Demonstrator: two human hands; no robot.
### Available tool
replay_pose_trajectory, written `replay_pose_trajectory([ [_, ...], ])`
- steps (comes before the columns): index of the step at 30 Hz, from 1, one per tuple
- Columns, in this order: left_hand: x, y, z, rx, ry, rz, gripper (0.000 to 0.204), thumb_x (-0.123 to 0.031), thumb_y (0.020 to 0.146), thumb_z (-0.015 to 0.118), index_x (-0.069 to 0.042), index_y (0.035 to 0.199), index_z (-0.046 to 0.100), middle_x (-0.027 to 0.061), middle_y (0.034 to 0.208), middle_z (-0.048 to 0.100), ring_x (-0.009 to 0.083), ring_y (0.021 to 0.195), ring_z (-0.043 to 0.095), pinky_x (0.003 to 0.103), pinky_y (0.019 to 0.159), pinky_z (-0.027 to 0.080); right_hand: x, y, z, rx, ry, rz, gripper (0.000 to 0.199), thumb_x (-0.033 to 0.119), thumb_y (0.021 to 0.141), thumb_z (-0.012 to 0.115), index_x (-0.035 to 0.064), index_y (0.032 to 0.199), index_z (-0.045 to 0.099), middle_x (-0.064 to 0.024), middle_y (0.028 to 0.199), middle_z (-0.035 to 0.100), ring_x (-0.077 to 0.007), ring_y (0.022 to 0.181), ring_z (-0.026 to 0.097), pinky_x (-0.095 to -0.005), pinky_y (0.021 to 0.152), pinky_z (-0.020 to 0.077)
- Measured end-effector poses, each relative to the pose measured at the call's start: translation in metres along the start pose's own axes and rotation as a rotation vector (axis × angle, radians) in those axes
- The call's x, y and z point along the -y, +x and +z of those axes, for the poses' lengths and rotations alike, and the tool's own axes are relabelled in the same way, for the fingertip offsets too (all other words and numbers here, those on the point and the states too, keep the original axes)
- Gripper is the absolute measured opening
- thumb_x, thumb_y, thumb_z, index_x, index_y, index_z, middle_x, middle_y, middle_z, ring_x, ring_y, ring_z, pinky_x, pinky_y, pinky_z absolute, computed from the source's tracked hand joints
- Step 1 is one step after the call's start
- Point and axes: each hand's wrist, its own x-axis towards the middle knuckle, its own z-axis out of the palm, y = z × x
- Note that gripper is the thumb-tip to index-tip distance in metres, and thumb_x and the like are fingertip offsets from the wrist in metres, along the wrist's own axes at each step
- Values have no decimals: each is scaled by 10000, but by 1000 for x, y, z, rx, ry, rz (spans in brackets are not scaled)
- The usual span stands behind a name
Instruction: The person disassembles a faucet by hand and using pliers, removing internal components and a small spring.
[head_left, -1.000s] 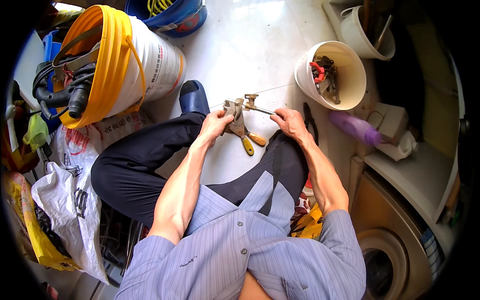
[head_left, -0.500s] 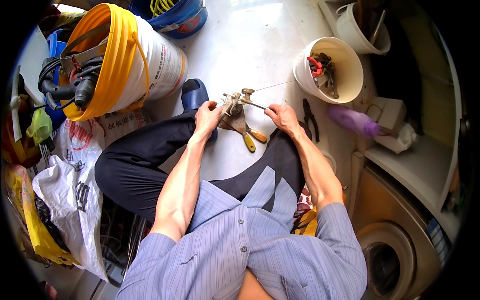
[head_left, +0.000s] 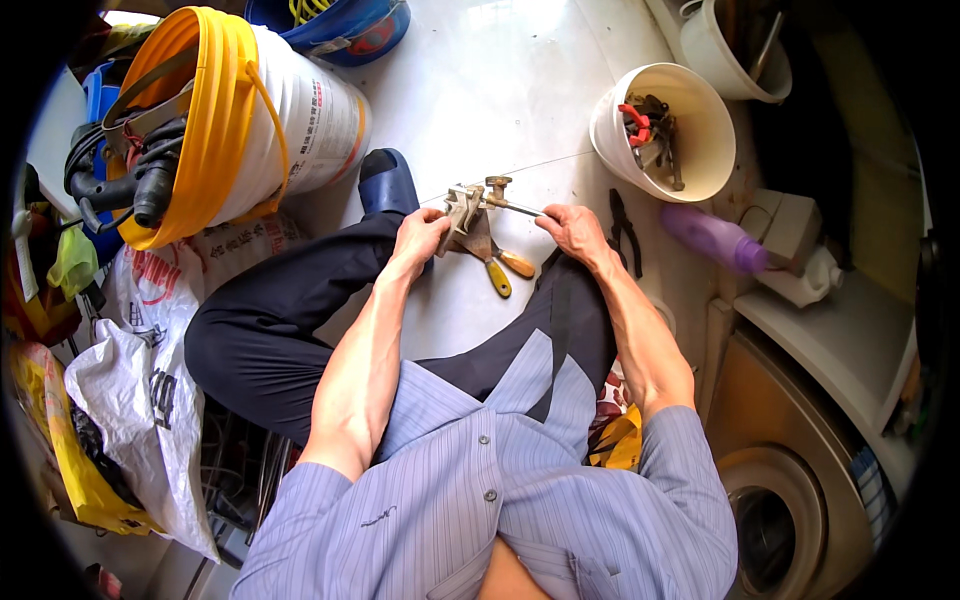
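Between my two hands is a worn metal clamp-like tool with a thin rod and a round brass-coloured knob. My left hand is closed on the tool's jaw-like body. Thumb and fingers of my right hand pinch the rod's right end. Directly below the tool, two scrapers lie on the floor, one with a yellow handle and one with an orange-brown handle. Their blades are partly hidden by the tool.
Black pliers lie right of my right hand. Beyond them stand a white bucket of metal tools and a purple bottle. A yellow-and-white bucket holding a corded power tool is at the left. My blue slipper is nearby.
My left hand's fingers have shifted lower on the tool's body. My right hand still holds the rod, slightly farther right in the picture. The surroundings have shifted slightly with the view.
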Motion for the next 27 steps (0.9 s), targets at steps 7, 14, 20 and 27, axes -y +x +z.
replay_pose_trajectory([
  [7, 28, 14, 9, -17, 34, -5, 405, -251, 837, 686, -8, 1157, 733, 151, 1096, 757, 255, 1023, 712, 361, 915, 531, -8, 3, 0, -42, -162, -85, 275, 320, 941, 681, 56, 863, 698, -188, 788, 688, -401, 770, 674, -494, 689, 521],
  [14, 19, 6, 10, -15, 108, -7, 395, -251, 842, 686, -6, 1148, 735, 148, 1103, 755, 255, 1043, 706, 364, 927, 526, -13, 2, 2, -60, -120, -80, 263, 315, 938, 683, 59, 881, 713, -184, 798, 696, -400, 772, 677, -491, 698, 529],
  [20, 25, 11, 10, -6, 92, -3, 403, -267, 844, 689, -6, 1147, 736, 157, 1131, 750, 262, 1064, 704, 367, 935, 526, -7, -2, -2, -50, -102, -81, 247, 305, 928, 690, 62, 903, 730, -188, 806, 701, -399, 775, 681, -488, 704, 532],
  [27, 23, 13, 9, 55, 88, 14, 468, -289, 848, 688, 5, 1212, 704, 160, 1143, 746, 263, 1075, 701, 362, 952, 523, -6, -3, -5, -34, -78, -64, 249, 309, 925, 690, 64, 913, 736, -190, 800, 699, -403, 778, 681, -490, 708, 533],
])
